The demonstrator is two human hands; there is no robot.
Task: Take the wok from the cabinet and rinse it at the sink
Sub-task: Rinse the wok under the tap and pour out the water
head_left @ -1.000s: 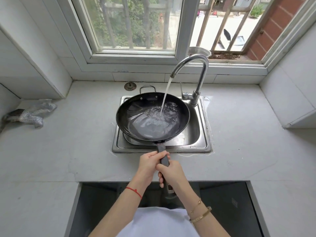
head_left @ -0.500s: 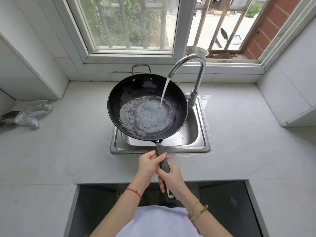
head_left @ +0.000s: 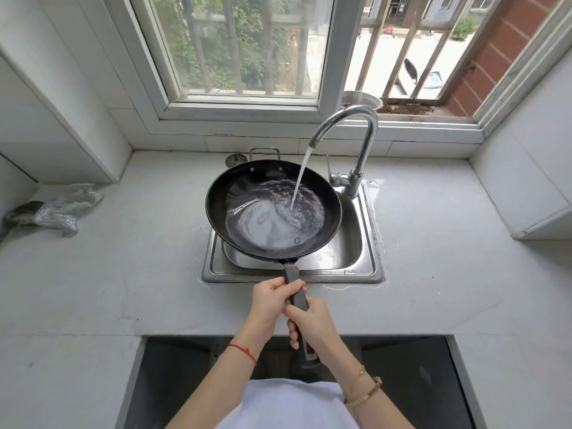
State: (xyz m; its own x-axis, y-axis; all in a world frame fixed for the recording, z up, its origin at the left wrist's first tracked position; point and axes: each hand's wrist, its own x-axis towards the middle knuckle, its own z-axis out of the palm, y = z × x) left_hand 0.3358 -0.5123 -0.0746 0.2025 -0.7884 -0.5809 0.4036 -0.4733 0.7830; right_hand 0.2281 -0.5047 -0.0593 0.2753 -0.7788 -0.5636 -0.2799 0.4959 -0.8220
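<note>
Wok under running tap, slosh risk
Left hand [head_left: 272,300] and right hand [head_left: 312,322] both clenched round the handle [head_left: 295,287]; wok [head_left: 274,209] held over the sink [head_left: 368,267], pooling water from the tap [head_left: 356,137]. A tilt could spill it onto the counter [head_left: 123,274]

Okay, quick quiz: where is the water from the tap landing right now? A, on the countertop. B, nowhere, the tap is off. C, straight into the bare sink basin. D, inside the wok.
D: the stream from the faucet falls into the wok, which both hands hold by its handle over the sink, and water is pooled inside it.
</note>
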